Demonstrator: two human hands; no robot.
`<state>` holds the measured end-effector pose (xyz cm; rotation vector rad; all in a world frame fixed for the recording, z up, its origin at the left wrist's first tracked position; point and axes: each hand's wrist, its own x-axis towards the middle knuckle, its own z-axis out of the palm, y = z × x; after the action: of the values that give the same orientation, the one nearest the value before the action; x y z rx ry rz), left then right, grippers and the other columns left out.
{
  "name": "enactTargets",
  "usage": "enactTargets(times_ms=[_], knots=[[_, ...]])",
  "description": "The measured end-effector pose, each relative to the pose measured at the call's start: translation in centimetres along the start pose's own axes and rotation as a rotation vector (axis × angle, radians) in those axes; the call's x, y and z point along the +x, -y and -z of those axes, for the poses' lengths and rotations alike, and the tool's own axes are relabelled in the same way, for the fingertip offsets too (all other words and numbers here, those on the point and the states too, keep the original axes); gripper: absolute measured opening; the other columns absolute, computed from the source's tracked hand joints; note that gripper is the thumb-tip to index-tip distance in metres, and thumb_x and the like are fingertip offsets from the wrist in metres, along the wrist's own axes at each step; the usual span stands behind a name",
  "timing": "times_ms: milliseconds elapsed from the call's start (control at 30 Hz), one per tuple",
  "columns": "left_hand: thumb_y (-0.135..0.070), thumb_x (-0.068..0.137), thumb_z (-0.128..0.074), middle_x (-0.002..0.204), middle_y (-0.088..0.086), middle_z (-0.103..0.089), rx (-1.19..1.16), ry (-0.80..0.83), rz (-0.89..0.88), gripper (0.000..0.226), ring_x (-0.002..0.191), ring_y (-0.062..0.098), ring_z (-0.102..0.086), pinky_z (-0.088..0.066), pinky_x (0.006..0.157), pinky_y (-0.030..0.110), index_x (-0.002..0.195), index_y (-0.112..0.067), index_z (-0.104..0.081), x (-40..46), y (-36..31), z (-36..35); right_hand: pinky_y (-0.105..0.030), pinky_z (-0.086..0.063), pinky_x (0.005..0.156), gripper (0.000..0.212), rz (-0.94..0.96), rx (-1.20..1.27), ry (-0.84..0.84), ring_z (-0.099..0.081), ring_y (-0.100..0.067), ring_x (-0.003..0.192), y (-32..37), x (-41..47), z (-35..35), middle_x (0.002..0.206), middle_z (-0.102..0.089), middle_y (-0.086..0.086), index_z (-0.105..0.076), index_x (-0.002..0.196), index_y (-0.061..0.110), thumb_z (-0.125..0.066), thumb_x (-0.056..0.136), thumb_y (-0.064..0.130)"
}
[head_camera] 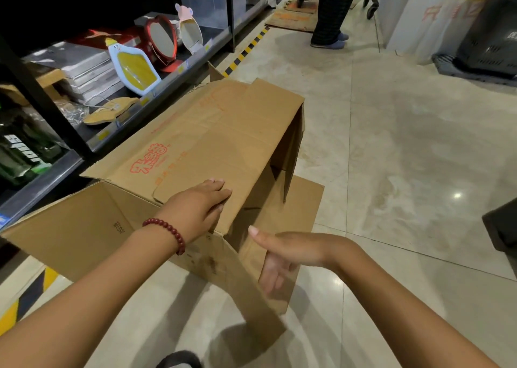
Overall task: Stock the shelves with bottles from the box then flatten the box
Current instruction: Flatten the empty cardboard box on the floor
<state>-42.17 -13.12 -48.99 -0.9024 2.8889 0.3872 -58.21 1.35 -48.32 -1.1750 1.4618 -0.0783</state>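
Both forearms reach out from under my view, and I've got the right hand (282, 258) lowest in frame, fingers straight and pointing down, thumb out, spread against the near flap of the cardboard box (223, 132) without curling round it. My left hand (200, 208), red bead bracelet (167, 232) on the wrist, lies palm down on the box's top panel with fingers straight, thumb tucked at the panel's near edge; whether it pinches that edge I cannot tell. That box lies on its side on the pale tiled floor (405, 143), both ends open, flaps splayed, red print on top, no bottles showing inside from here. Just beside it on the left runs the dark shelving (64, 166): a yellow bottle-shaped mirror (134, 69), a red heart-shaped mirror (161, 40) and stacked grey boxes (86, 71). Farther up the aisle a person's legs (331, 9) stand on flattened cardboard (292, 20).
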Motion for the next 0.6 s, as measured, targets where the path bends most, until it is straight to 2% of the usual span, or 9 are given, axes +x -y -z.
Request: enactTargets(times_ms=[33, 67, 100, 167, 233, 333, 467, 533, 600], knots=[[-0.024, 0.101, -0.038, 0.156, -0.006, -0.021, 0.005, -0.005, -0.007, 0.045, 0.144, 0.011, -0.015, -0.017, 0.112, 0.023, 0.145, -0.026, -0.035, 0.2, -0.1, 0.1, -0.038, -0.039, 0.101, 0.102, -0.01, -0.012, 0.088, -0.065, -0.017, 0.102, 0.0, 0.1, -0.1, 0.113, -0.07, -0.004, -0.071, 0.108, 0.011, 0.0, 0.078, 0.077], [-0.023, 0.1, -0.038, 0.155, -0.006, -0.024, 0.015, -0.018, -0.014, 0.044, 0.144, 0.011, -0.017, -0.017, 0.111, 0.022, 0.144, -0.026, -0.037, 0.4, -0.1, 0.1, -0.039, -0.04, 0.101, 0.099, -0.01, -0.019, 0.086, -0.065, -0.018, 0.103, 0.0, 0.3, 0.0, 0.116, -0.068, -0.005, -0.069, 0.112, 0.011, -0.002, 0.079, 0.076], [-0.023, 0.1, -0.04, 0.154, -0.006, -0.026, 0.028, -0.03, -0.016, 0.043, 0.143, 0.011, -0.019, -0.019, 0.111, 0.022, 0.143, -0.026, -0.039, 0.5, -0.1, 0.2, -0.038, -0.043, 0.099, 0.093, 0.001, -0.029, -0.001, -0.065, -0.019, 0.101, 0.1, 0.6, 0.2, 0.115, -0.068, -0.004, -0.067, 0.113, 0.012, -0.007, 0.081, 0.075], [-0.026, 0.099, -0.044, 0.151, -0.007, -0.033, 0.052, -0.049, -0.008, 0.041, 0.141, 0.012, -0.025, -0.023, 0.11, 0.025, 0.14, -0.026, -0.044, 0.6, -0.1, 0.4, -0.034, -0.046, 0.091, 0.07, 0.074, -0.074, -0.346, -0.064, -0.019, 0.097, 0.1, 1.5, 1.5, 0.109, -0.067, -0.005, -0.064, 0.113, 0.012, -0.026, 0.09, 0.066], [-0.031, 0.095, -0.051, 0.145, -0.008, -0.042, 0.064, -0.086, -0.008, 0.041, 0.134, 0.013, -0.034, -0.03, 0.107, 0.03, 0.136, -0.028, -0.047, 0.7, 0.2, 0.7, -0.031, -0.044, 0.09, 0.051, 0.096, -0.126, -0.698, -0.058, -0.021, 0.11, -0.2, 2.8, 3.7, 0.122, -0.061, -0.007, -0.057, 0.125, 0.011, -0.044, 0.095, 0.05], [-0.045, 0.084, -0.061, 0.144, -0.005, -0.038, 0.062, -0.166, 0.025, 0.064, 0.131, 0.017, -0.033, -0.033, 0.107, 0.039, 0.141, -0.036, -0.033, 0.8, 0.8, 0.7, -0.029, -0.037, 0.099, 0.058, 0.059, -0.063, -0.968, -0.043, -0.024, 0.13, -0.4, 4.5, 7.0, 0.144, -0.044, -0.01, -0.039, 0.142, 0.006, -0.05, 0.095, 0.039], [-0.07, 0.059, -0.069, 0.156, 0.008, -0.006, 0.044, -0.091, 0.305, 0.124, 0.142, 0.03, -0.011, -0.024, 0.111, 0.051, 0.146, -0.035, 0.012, 1.6, 2.3, 1.4, -0.03, -0.043, 0.089, 0.052, 0.084, 0.186, -1.041, -0.051, -0.024, 0.116, -0.4, 6.6, 10.9, 0.135, -0.05, -0.011, -0.043, 0.134, 0.005, -0.05, 0.095, 0.039], [-0.078, 0.049, -0.068, 0.155, 0.01, -0.008, 0.043, -0.029, 0.383, 0.138, 0.141, 0.03, -0.015, -0.026, 0.112, 0.049, 0.146, -0.028, 0.016, 1.8, 2.9, 1.6, -0.037, -0.045, 0.097, 0.057, 0.073, 0.318, -1.018, -0.05, -0.024, 0.117, -0.8, 7.5, 12.4, 0.137, -0.048, -0.011, -0.04, 0.135, 0.005, -0.05, 0.094, 0.043], [-0.08, 0.044, -0.068, 0.152, 0.01, -0.014, 0.026, 0.01, 0.424, 0.144, 0.137, 0.028, -0.022, -0.031, 0.11, 0.043, 0.147, -0.021, 0.013, 1.5, 3.2, 1.7, -0.043, -0.04, 0.105, 0.071, 0.04, 0.47, -1.006, -0.042, -0.027, 0.13, -1.5, 8.4, 13.5, 0.147, -0.038, -0.01, -0.03, 0.145, 0.006, -0.05, 0.093, 0.049]])
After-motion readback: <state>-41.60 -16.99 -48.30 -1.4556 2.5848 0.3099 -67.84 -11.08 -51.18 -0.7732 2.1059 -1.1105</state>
